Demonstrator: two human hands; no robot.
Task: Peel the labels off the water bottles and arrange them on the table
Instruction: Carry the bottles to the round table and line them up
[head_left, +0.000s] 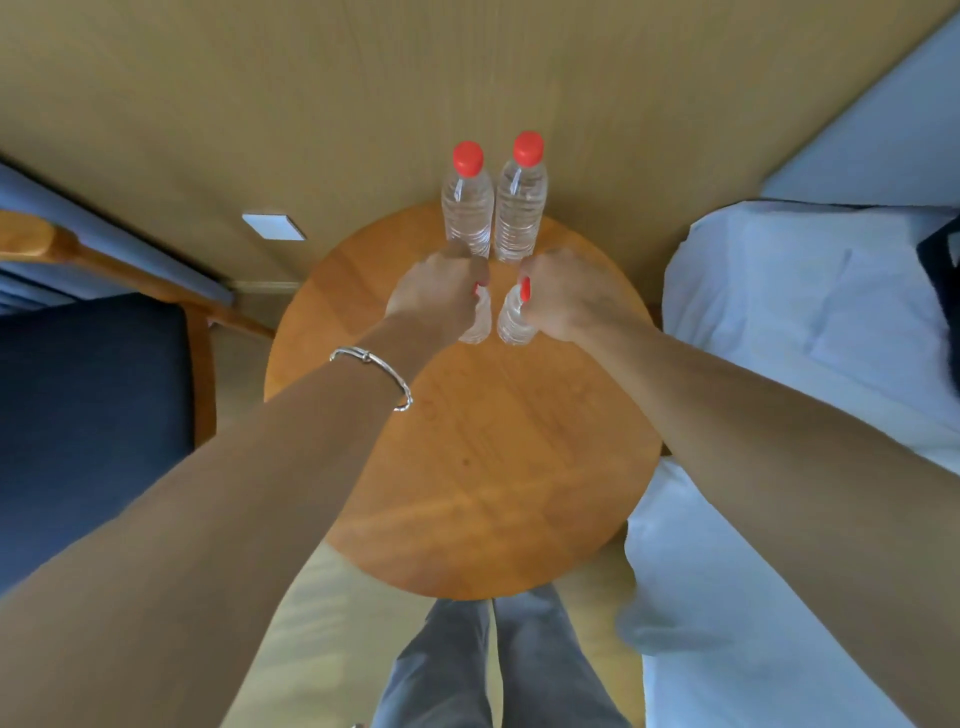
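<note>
Two clear, label-free water bottles with red caps stand side by side at the far edge of the round wooden table (467, 467): one on the left (467, 208) and one on the right (521, 208). Just in front of them stand two more clear bottles. My left hand (436, 296) grips the top of the near left bottle (480, 325), and my right hand (566, 296) grips the top of the near right bottle (514, 322). Both hands cover most of the red caps. No labels are in view.
A wooden chair with a dark blue seat (88, 395) stands to the left of the table. A bed with white linen (805, 322) lies close on the right. A wood-panelled wall (363, 104) rises behind the table. My legs (493, 665) are below the table's near edge.
</note>
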